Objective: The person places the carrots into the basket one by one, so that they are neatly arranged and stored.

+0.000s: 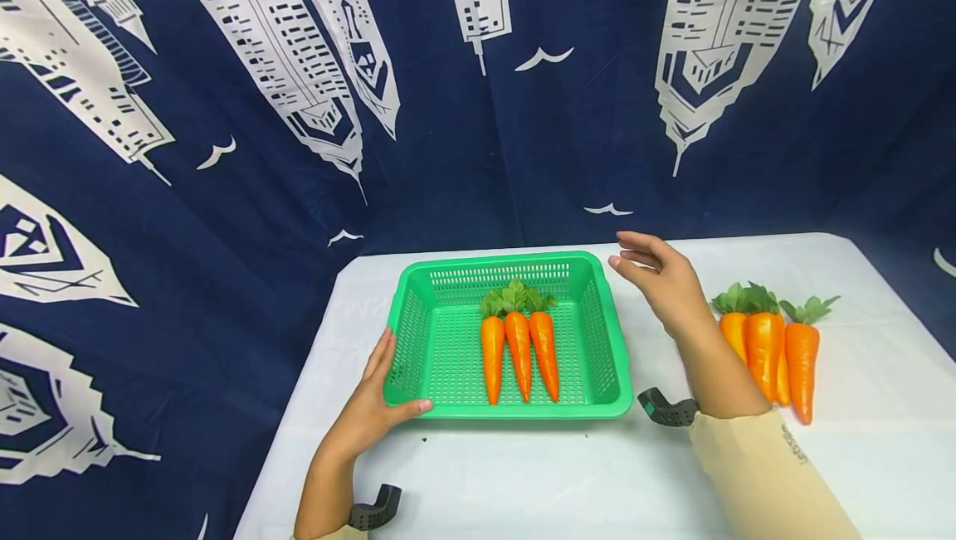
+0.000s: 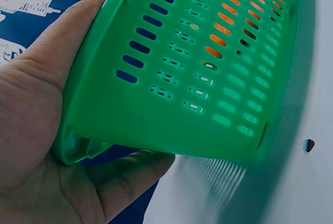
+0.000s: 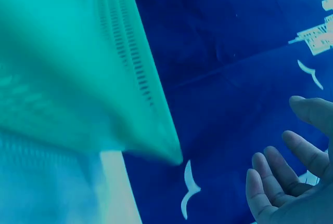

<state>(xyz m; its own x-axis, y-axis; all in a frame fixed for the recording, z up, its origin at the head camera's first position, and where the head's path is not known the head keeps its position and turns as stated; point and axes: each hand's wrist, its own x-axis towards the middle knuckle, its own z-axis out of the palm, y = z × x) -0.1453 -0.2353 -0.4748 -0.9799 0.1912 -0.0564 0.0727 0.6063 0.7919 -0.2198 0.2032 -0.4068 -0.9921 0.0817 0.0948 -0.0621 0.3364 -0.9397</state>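
A green plastic basket (image 1: 523,412) with slotted walls stands on the white table. Inside it, three orange carrots (image 1: 519,357) with green leafy tops lie side by side, tips toward me. My left hand (image 1: 379,395) grips the basket's front left corner. In the left wrist view, the thumb lies along the rim and the fingers of this left hand (image 2: 47,125) reach round the outer wall. Up in the air beside the basket's back right corner, my right hand (image 1: 660,279) holds nothing. Its fingers look loosely bent in the right wrist view, apart from the basket (image 3: 151,94).
Several more carrots (image 1: 802,366) with leaves lie in a bunch on the table's right side, partly behind my right forearm. The white tablecloth (image 1: 523,490) ends at a dark blue curtain (image 1: 478,167) with white city drawings behind and to the left.
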